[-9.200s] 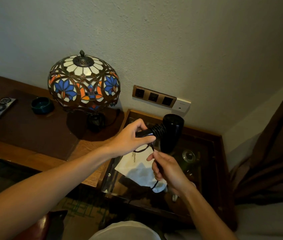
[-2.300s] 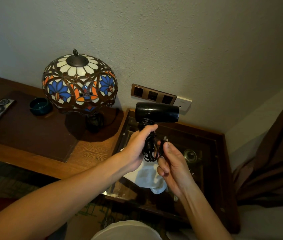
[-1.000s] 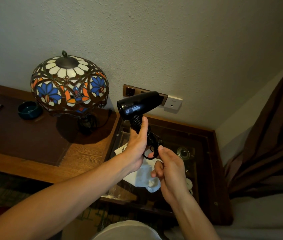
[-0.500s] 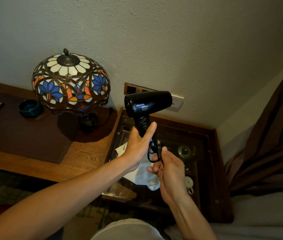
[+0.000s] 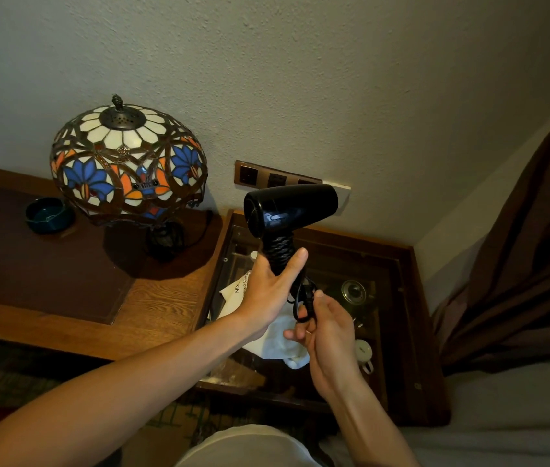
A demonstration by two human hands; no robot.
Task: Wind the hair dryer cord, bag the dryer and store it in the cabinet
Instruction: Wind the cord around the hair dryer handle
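Fingers of our left hand [image 5: 268, 291] curl round the cord-wound handle of the black hair dryer [image 5: 288, 210], holding it upright above the glass-topped cabinet [image 5: 411, 318]. Just below, our right hand [image 5: 329, 328] pinches the loose cord [image 5: 302, 299] end beside the white bag [image 5: 280, 342].

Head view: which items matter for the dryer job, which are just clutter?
In play:
- hair dryer, gripped at the handle by the left hand
- cord, wound round the handle, its tail pinched by the right hand
- white bag on the glass-topped cabinet

Lying about:
- stained-glass lamp
- green ashtray
- wall sockets
- brown curtain
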